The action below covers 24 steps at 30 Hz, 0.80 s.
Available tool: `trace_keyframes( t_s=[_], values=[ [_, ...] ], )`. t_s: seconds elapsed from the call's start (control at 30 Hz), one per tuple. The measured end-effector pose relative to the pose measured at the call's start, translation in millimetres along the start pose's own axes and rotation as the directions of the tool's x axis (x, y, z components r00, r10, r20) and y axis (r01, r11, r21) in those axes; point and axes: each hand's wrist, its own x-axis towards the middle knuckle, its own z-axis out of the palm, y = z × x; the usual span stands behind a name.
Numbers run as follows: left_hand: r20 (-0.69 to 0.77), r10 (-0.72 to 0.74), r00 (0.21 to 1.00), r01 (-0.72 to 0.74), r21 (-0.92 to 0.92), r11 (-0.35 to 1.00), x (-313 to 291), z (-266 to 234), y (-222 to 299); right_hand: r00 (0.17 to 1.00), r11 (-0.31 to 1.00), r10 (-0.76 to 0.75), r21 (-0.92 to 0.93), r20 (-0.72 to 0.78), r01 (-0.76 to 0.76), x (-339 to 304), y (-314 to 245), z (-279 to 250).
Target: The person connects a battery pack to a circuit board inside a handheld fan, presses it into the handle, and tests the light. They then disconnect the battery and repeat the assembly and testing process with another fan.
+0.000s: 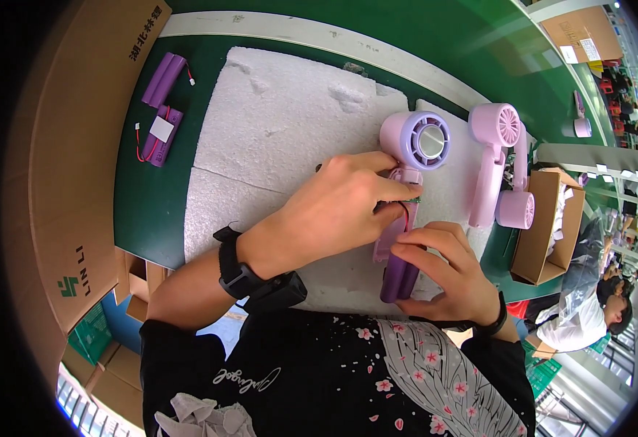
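Observation:
A pink-and-lilac handheld fan (415,138) lies on the white foam sheet with its round head away from me and its handle opened up. My left hand (348,193) is closed over the handle just below the head, fingertips by a small green circuit board and a thin red wire. My right hand (450,273) grips a purple two-cell battery pack (399,278) between thumb and fingers, at the near end of the pink handle shell (381,244). My left fingers partly hide the handle's inside.
More purple battery packs with wires (162,80) rest on the green bench at the far left, beside a tall cardboard box (64,182). Other pink fans (488,182) lie right of the foam sheet (275,109). An open carton (541,247) with white pieces stands farther right.

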Motion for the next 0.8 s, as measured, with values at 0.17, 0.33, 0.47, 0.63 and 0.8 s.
trace_keyframes(
  t_s=[0.17, 0.33, 0.47, 0.63, 0.8],
  values=[
    [0.012, 0.030, 0.999, -0.031, 0.034, 0.999, -1, 0, 0, 0.998, 0.998, -0.048, -0.031, -0.027, 0.048, 0, 9, 10],
    [0.020, 0.056, 0.998, -0.057, 0.054, 0.997, -1, -1, 1, 0.996, 0.999, -0.046, -0.031, -0.079, 0.043, 2, 16, 13],
    [0.041, 0.086, 0.995, -0.089, 0.085, 0.992, -1, -2, 2, 0.991, 0.988, -0.113, -0.116, -0.068, 0.104, 2, 23, 13],
    [0.072, 0.111, 0.991, -0.118, 0.108, 0.987, -1, -4, 2, 0.995, 0.990, -0.086, -0.117, -0.058, 0.079, 1, 22, 13],
    [0.072, 0.145, 0.987, -0.152, 0.106, 0.983, 0, -4, 0, 0.996, 0.999, -0.022, -0.051, -0.084, 0.018, -3, 21, 13]
  ],
)
